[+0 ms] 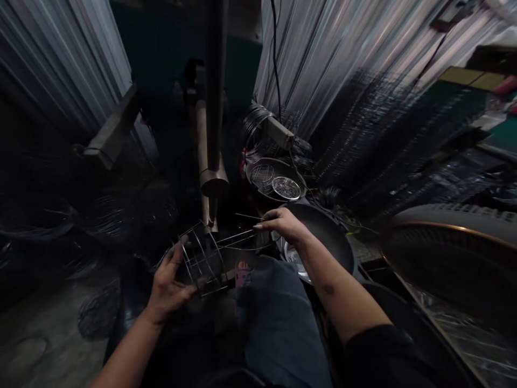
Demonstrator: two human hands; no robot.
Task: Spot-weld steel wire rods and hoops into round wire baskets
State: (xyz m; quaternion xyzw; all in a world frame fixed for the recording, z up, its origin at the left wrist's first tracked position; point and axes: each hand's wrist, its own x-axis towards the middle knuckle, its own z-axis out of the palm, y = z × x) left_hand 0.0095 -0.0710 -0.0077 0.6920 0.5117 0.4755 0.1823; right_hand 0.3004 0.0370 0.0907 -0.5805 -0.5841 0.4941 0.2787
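Observation:
A small wire frame (210, 256) of bent metal rods sits under a vertical machine post (214, 134), just in front of my knee in blue jeans (278, 312). My left hand (169, 283) grips the frame's left side, fingers wrapped round its wires. My right hand (283, 222) is closed in a pinch on a thin straight wire (248, 216) that points left toward the frame. The scene is dark and blurred by motion.
A round metal tray (274, 180) with small wire discs lies behind my right hand. A dark round pan (331, 237) sits under my right forearm. Stacks of round wire guards (456, 253) fill the right. Corrugated metal walls (343, 48) stand behind.

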